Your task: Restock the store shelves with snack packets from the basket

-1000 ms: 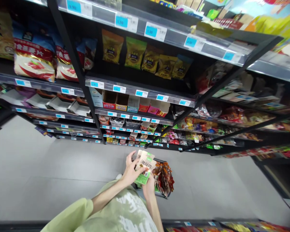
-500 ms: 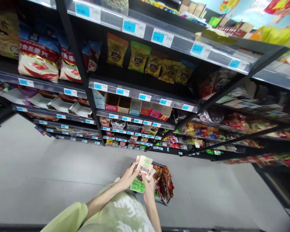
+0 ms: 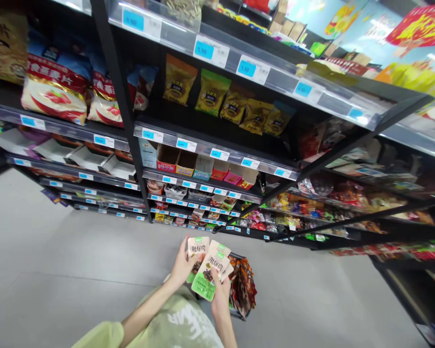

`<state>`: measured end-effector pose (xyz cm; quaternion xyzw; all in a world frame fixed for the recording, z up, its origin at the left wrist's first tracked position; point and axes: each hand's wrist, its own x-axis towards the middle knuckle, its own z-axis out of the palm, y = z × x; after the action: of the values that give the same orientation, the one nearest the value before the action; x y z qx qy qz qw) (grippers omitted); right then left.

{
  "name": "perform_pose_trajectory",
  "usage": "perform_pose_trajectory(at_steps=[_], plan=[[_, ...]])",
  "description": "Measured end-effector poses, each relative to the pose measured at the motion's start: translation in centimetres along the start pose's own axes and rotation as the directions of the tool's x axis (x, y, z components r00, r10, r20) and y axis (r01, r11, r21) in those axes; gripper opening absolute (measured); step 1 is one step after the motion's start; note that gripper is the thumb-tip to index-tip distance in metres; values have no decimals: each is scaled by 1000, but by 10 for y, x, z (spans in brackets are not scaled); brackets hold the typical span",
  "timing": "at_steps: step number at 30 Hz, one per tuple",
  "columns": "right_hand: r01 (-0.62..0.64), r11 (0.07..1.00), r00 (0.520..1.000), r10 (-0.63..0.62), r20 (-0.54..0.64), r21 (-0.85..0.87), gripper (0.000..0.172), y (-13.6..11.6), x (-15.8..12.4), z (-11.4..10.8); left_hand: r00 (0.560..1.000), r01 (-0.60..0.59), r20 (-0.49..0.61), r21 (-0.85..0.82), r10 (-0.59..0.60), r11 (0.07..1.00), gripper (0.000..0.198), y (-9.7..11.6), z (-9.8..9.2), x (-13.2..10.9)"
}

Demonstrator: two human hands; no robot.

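Note:
My left hand (image 3: 181, 263) grips a white-and-green snack packet (image 3: 197, 247) by its edge, thumb on the front. Fanned out in my right hand (image 3: 220, 292) are several like packets (image 3: 215, 261), with dark lettering and a picture of brown food pieces. The two lots are side by side, slightly apart at the top. Behind and below my hands stands a dark basket (image 3: 239, 315), partly hidden. Upright reddish-brown packets (image 3: 243, 287) fill its right side.
Black shelving (image 3: 203, 130) with blue price tags runs across ahead of me. It carries yellow snack bags (image 3: 212, 93), opened cartons (image 3: 203, 165) and red-and-white bags (image 3: 56, 89) at the left. Grey floor (image 3: 105, 256) lies between me and the shelves.
My left hand has moved left with one packet, apart from the packets that were stacked together in both hands. The right hand keeps the others, now fanned out. The view has shifted slightly.

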<state>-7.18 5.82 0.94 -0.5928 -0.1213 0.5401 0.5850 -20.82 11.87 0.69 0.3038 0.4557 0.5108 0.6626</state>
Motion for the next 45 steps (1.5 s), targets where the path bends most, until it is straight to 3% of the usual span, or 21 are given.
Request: perform_pose_trajectory(at_steps=[2, 4, 8, 12, 15, 19, 22, 27, 30, 33, 35, 40, 45], plan=[[-12, 1000, 998, 14, -63, 29, 69, -1, 6, -3, 995, 13, -101, 2, -13, 1000, 90, 5, -5, 5], [-13, 999, 991, 18, -131, 42, 71, -3, 12, -9, 990, 33, -136, -1, -33, 999, 71, 13, -10, 9], [15, 1000, 984, -16, -179, -5, 70, -14, 17, -19, 993, 116, 0, -96, -117, 989, 52, 34, -16, 9], [43, 999, 989, -46, -137, -25, 71, -19, 14, -14, 969, 165, 196, -65, -150, 984, 48, 40, -3, 1], [51, 998, 998, -52, -40, -21, 67, -12, 12, -5, 960, 24, 273, 147, -64, 989, 42, 30, 14, -4], [-69, 995, 997, 72, -38, 65, 63, -2, 10, 1, 973, -209, 191, 480, 132, 852, 34, 19, 29, -7], [-122, 978, 992, 123, 4, 169, 57, -3, 7, 2, 968, -242, 193, 550, 160, 799, 35, 16, 29, -4], [-153, 963, 985, 131, 111, 221, 51, -7, 4, 5, 959, -174, 279, 471, 41, 865, 38, 8, 26, 0], [-200, 959, 971, 166, 174, 200, 57, -10, 3, 8, 965, -153, 261, 446, 36, 882, 36, 5, 28, -3], [-231, 955, 958, 189, 216, 187, 75, -15, 2, 9, 969, -164, 243, 479, 50, 862, 38, 8, 30, -6], [-203, 963, 967, 169, 191, 177, 80, -17, 0, 10, 972, -190, 220, 538, 81, 821, 45, 10, 30, -8], [-113, 993, 992, 115, -59, 34, 81, -10, -1, 8, 971, -236, 202, 679, 132, 695, 61, 5, 28, -11], [29, 999, 994, -32, -105, -26, 82, -1, 3, 6, 962, -265, 255, 788, 98, 556, 68, 6, 32, -21]])
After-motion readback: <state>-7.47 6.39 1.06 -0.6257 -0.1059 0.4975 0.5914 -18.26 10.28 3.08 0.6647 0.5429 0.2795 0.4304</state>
